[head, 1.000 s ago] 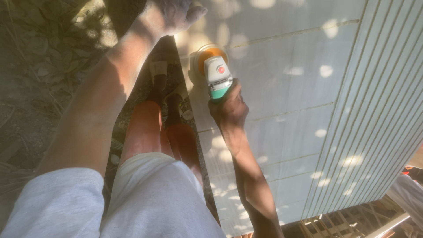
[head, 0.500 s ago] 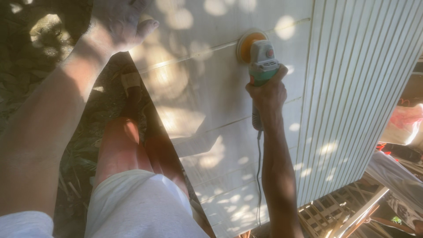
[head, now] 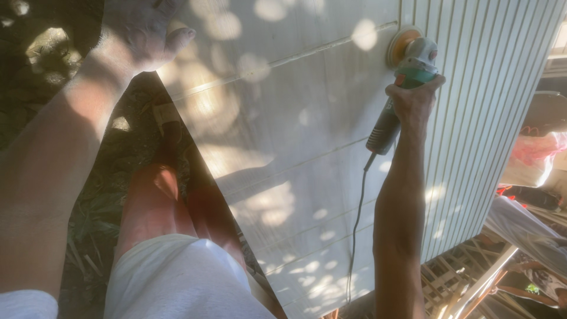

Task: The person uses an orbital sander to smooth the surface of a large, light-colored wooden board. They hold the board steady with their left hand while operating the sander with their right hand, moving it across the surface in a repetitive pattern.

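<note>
Right hand [head: 413, 103] is wrapped tight round the body of the angle grinder [head: 407, 77], fingers closed fully; the palm side is turned away, so only the back of the hand and the knuckles show. The grinder sits near the top right, its orange disc [head: 400, 46] flat against the white panel [head: 283, 147], right at the seam where the wide planks meet the narrow ribbed section [head: 490, 118]. Disc is seen edge-on and half blown out by a sun patch, can't tell its surface or whether it spins. The black cord [head: 355, 236] hangs down from the handle over the panel, lower end lost in shadow near the frame bottom.

Left hand [head: 144, 29] is open, fingers spread, palm pressed on the top left edge of the panel, holding nothing. Fingertips are cut off by the top of the frame, and glare washes out the wrist.

Bare legs [head: 159, 201] and white shorts [head: 177, 277] fill the lower left, feet hidden in dark ground [head: 35, 47] beside the panel's edge. Lower right: wooden slats [head: 466, 283] and a pink-and-white bundle [head: 537, 156], too blurred to identify
</note>
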